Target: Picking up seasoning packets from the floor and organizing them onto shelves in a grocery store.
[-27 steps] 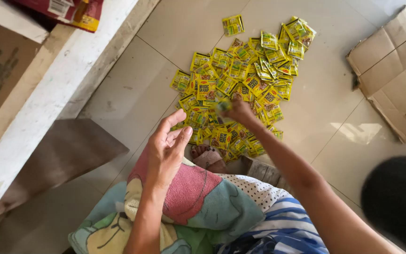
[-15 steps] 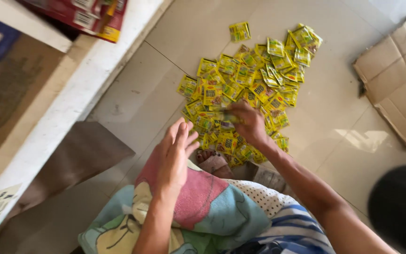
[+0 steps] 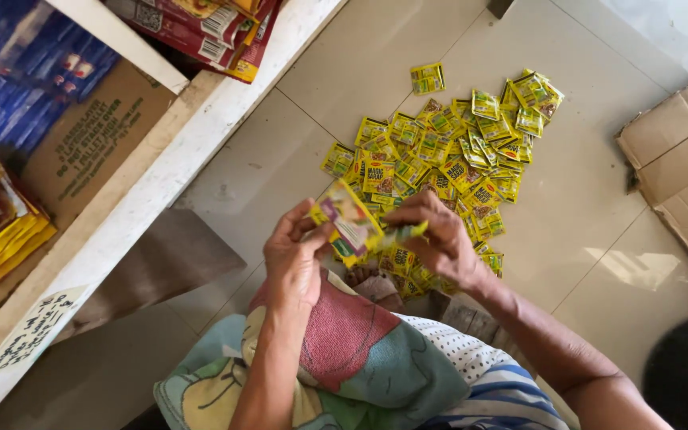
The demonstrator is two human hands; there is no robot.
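Observation:
My left hand [image 3: 296, 256] and my right hand [image 3: 439, 235] are raised together above my lap. Between them they hold small yellow sachets [image 3: 349, 221], blurred by motion: the left fingers pinch one edge, the right fingers grip the other end. Beyond the hands a pile of several yellow sachets [image 3: 447, 155] lies spread on the pale tiled floor [image 3: 344, 72]. One sachet [image 3: 427, 78] lies apart at the far edge of the pile. My lap is covered by a multicoloured cloth [image 3: 360, 358].
A white shelf edge [image 3: 145, 191] runs diagonally at the left, with brown cartons [image 3: 81, 139] and packets below and red packets [image 3: 201, 32] on top. Flattened cardboard [image 3: 678, 159] lies at the right. A dark rounded shape [image 3: 686, 374] sits at the bottom right.
My right hand has come back from the pile with sachets and met the left hand, which closed onto them. The view has shifted left, showing more of the shelf.

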